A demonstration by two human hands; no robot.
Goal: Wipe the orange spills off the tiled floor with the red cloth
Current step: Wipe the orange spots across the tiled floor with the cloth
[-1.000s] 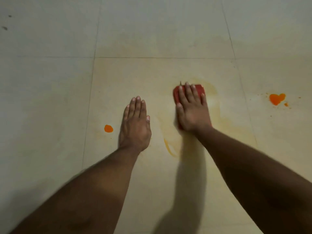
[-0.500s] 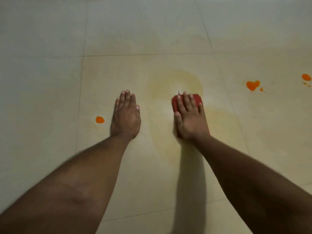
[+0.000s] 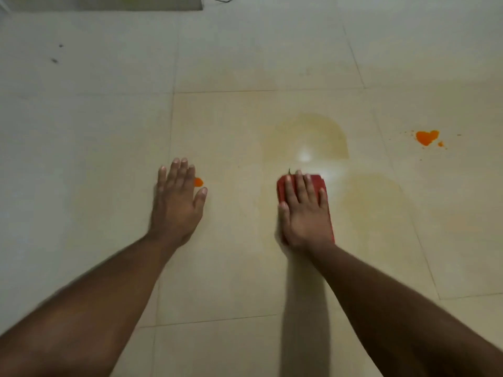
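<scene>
Red cloth (image 3: 317,183) lies under our flat right hand (image 3: 304,213); our left hand (image 3: 177,202), fingers spread, half covers an orange spill (image 3: 198,182).

The tiled floor (image 3: 217,268) is pale cream with thin grout lines. On it lie a folded red cloth (image 3: 317,183), a small orange drop (image 3: 198,182), a heart-shaped orange spill (image 3: 427,137) towards the right edge, faint yellowish smears (image 3: 326,131), and two dark specks (image 3: 54,60) far left.
</scene>
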